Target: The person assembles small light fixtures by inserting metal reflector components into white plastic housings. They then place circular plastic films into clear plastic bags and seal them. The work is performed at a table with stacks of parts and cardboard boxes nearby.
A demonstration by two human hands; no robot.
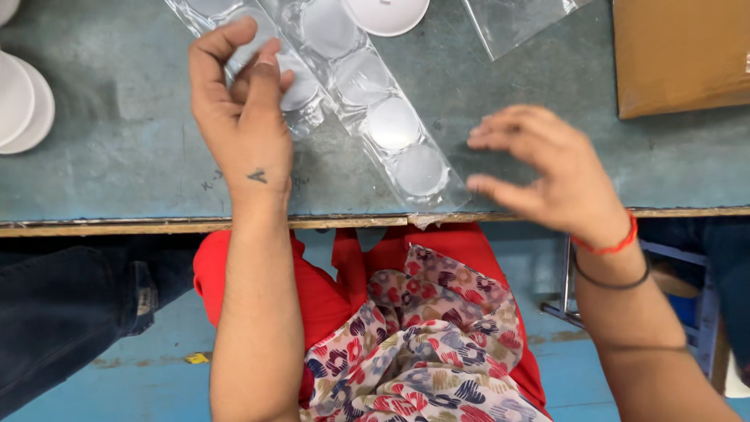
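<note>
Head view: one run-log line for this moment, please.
left hand: on clear disc strip | right hand: open, at strip's near end | strip: lying on grey table | cardboard box: far right

Worn grey-green tabletop (117, 156) w/ scratches, chipped wooden front edge (117, 227). Below: blue painted floor (180, 328), scuffed, yellow scrap on it. Metal stool frame (566, 289) at right. Brown cardboard box (680, 55) on table, top right. Light even, soft shadows.
</note>
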